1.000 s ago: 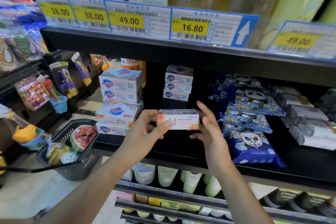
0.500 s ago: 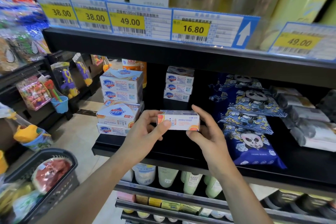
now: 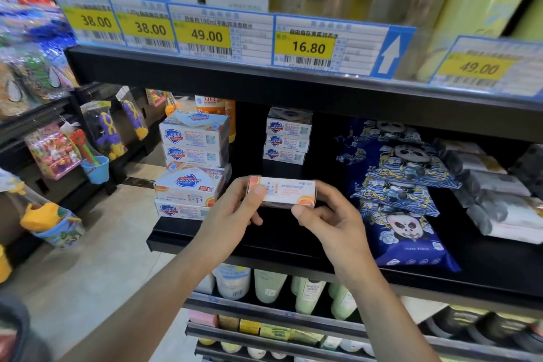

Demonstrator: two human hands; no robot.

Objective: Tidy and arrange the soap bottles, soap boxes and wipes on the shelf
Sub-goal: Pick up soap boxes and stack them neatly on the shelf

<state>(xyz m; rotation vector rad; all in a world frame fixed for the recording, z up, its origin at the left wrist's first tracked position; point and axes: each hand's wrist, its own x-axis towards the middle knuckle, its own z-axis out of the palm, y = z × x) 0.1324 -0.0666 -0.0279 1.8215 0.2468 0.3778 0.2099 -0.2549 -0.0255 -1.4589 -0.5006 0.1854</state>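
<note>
- A small soap box (image 3: 281,193) is gripped at its ends by the left hand (image 3: 235,216) and the right hand (image 3: 329,222), fingers curled round it, above the front of the black shelf (image 3: 264,247).
- Left of the soap box, a front stack of soap boxes (image 3: 192,167) is seen; behind it, a smaller stack (image 3: 288,138).
- Right of it, blue panda wipes packs (image 3: 402,200) are piled, with grey packs (image 3: 499,194) beyond.
- An orange bottle (image 3: 214,110) is partly hidden behind the front stack.

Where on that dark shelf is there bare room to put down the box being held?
Bare shelf lies under the held box, between the left soap stack and panda wipes, in front of the back stack. Right of the wipes, grey packs crowd it.
</note>
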